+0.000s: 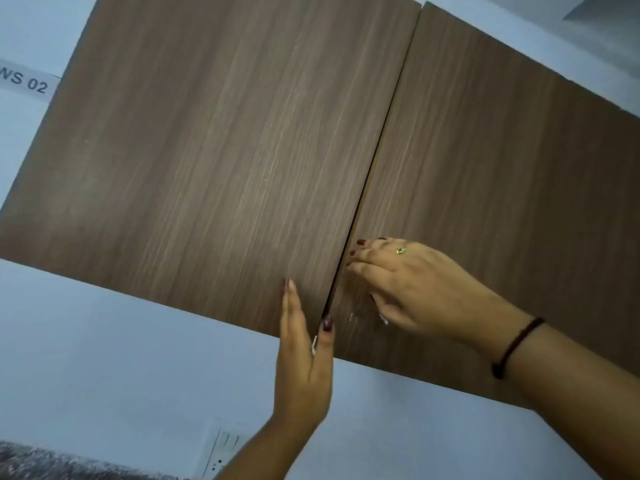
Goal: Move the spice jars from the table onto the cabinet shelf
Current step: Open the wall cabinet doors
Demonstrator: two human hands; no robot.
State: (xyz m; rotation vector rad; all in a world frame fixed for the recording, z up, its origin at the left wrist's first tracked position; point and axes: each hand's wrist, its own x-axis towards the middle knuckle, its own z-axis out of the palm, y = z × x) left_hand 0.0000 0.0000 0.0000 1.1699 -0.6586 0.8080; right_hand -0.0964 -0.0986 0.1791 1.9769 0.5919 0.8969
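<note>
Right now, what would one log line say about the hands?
left hand: flat on left door | right hand: fingertips at right door edge | jars: not in view

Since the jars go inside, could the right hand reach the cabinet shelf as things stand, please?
Probably not yet: the left door and right door look almost closed, hiding the shelf; the right hand only has fingers at their seam.

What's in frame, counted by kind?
Cabinet doors: 2
Hands: 2, left hand and right hand
Wall socket: 1
Wall label: 1
Spice jars: 0 in view
Total: 6
</note>
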